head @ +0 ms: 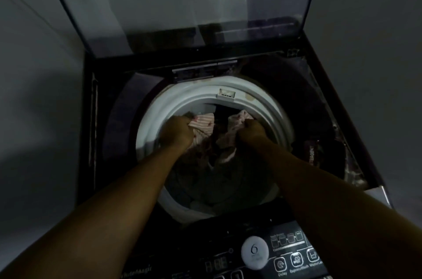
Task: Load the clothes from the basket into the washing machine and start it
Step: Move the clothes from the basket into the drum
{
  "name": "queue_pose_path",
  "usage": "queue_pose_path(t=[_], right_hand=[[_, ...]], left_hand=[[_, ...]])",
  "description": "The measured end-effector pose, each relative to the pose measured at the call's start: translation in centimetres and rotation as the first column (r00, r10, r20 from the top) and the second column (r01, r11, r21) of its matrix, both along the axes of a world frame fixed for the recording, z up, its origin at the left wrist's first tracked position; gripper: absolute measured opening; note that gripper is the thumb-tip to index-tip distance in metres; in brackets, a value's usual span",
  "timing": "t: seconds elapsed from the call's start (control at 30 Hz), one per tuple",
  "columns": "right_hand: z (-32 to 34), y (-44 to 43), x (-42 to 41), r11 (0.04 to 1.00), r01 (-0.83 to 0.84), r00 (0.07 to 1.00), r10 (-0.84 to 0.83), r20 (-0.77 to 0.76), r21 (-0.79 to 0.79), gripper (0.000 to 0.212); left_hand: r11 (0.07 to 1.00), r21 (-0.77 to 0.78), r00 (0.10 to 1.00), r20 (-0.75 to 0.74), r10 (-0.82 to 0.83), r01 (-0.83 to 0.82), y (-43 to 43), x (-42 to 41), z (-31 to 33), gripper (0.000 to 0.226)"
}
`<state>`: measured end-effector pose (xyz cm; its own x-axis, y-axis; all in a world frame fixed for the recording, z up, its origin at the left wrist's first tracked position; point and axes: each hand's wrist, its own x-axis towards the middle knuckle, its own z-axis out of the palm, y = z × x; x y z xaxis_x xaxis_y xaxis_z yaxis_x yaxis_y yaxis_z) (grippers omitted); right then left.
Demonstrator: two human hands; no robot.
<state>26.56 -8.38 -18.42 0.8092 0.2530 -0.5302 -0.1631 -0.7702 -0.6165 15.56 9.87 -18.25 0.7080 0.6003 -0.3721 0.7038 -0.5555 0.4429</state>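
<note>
two hands (177,133) (251,133) bunch soft striped cloth (204,122)

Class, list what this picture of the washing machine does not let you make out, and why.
Head view:
- Basket: outside the frame.
- Drum bottom: covered by clothes, dark.
- Left hand and right hand: fingertips buried in the clothes.
- Panel: cut off by bottom edge, labels blurred.
- Display: too dim to read.

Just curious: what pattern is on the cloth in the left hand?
Pale pink-and-white stripes on the cloth, head view.
</note>
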Motion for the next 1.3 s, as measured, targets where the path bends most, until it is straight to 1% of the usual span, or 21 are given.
queue_pose_path(t=[0.07,0.17,0.2,0.27,0.37,0.43,0.5,0.6,0.73,0.83,0.9,1.0,1.07,1.17,1.3], right_hand=[[-1.1,0.1,0.1,0.999,-0.032,0.999,0.031,-0.031,-0.021,0.03],[-0.9,0.3,0.0,0.998,0.002,0.996,0.004,-0.091,0.062,0.025],[-0.4,0.3,-0.1,0.997,-0.004,0.996,0.011,-0.092,0.079,0.025],[0.8,0.1,-0.2,0.995,-0.016,0.995,0.026,-0.095,0.099,0.024],[3.4,-0.5,-0.1,0.992,-0.04,0.995,0.05,-0.083,0.117,0.03],[5.7,-1.0,0.1,0.987,-0.085,0.994,0.094,-0.06,0.138,0.031],[8.3,-1.3,0.5,0.98,-0.096,0.993,0.106,-0.049,0.176,0.032],[13.1,-2.8,1.1,0.971,-0.103,0.995,0.103,0.01,0.216,0.027],[19.6,-6.6,1.4,0.95,-0.128,0.991,0.115,0.063,0.283,0.019],[24.1,-11.8,1.8,0.944,-0.117,0.988,0.08,0.131,0.309,0.021],[26.4,-16.2,2.3,0.945,-0.113,0.985,0.066,0.161,0.308,0.018],[27.8,-23.8,3.0,0.959,-0.078,0.981,0.025,0.194,0.272,0.022],[27.3,-29.2,3.4,0.971,-0.038,0.976,-0.014,0.216,0.238,0.025],[24.8,-36.9,3.5,0.978,0.048,0.979,-0.086,0.183,0.202,0.029],[19.2,-46.5,2.4,0.972,0.167,0.973,-0.19,0.131,0.167,0.033]], left_hand=[[0.999,-0.043,0.999,-0.034,0.001,-0.003,0.2,0.3,-1.0,0.034],[0.991,-0.13,0.996,-0.089,0.012,-0.024,0.7,0.4,-2.9,0.045],[0.989,-0.144,0.995,-0.101,0.008,-0.023,0.4,0.3,-2.0,0.047],[0.986,-0.168,0.996,-0.088,-0.006,-0.009,-0.5,0.2,0.3,0.041],[0.972,-0.228,0.999,-0.012,-0.051,0.047,-1.5,0.4,3.4,0.034],[0.971,-0.229,0.996,0.066,-0.054,0.068,-2.3,0.5,5.8,0.034],[0.971,-0.222,0.988,0.143,-0.055,0.086,-3.0,0.6,8.3,0.033],[0.971,-0.196,0.966,0.243,-0.088,0.138,-4.7,1.2,12.9,0.032],[0.965,-0.174,0.929,0.349,-0.125,0.195,-8.1,2.4,18.7,0.024],[0.954,-0.137,0.885,0.427,-0.185,0.265,-12.5,3.8,22.4,0.023],[0.945,-0.114,0.853,0.474,-0.22,0.308,-16.4,5.1,24.5,0.019],[0.922,-0.113,0.822,0.501,-0.27,0.372,-23.2,6.8,26.0,0.015],[0.895,-0.114,0.805,0.496,-0.324,0.431,-28.5,7.9,26.0,0.02],[0.847,-0.143,0.787,0.474,-0.394,0.511,-35.9,8.9,24.3,0.021],[0.788,-0.224,0.783,0.43,-0.449,0.574,-45.4,9.4,19.6,0.019]])
